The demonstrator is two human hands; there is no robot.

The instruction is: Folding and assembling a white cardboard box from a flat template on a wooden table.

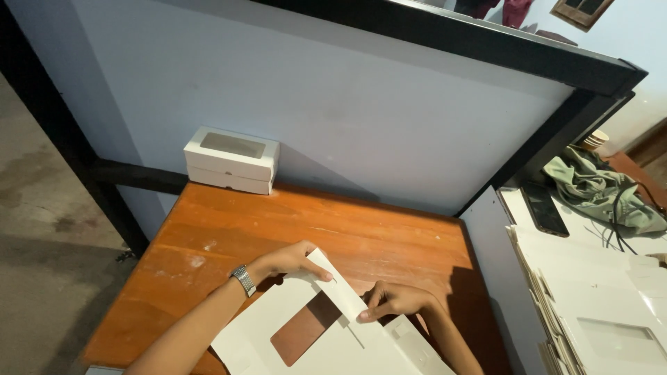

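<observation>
Cardboard sheet [333, 340] w/ window cutout: top flap is pinched by left hand [288, 262], fingers curled; right hand [396, 300] fingertips pressed on fold.

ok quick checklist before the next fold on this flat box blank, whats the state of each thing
1. Left hand on the raised flap: ok.
2. Right hand pinching the flap's lower edge: ok.
3. Box blank lying flat on the wooden table: ok.
4. Window cut-out uncovered: ok.
5. Blank's near edge: cannot tell, out of frame.
6. Finished windowed box away from the hands: ok.
</observation>
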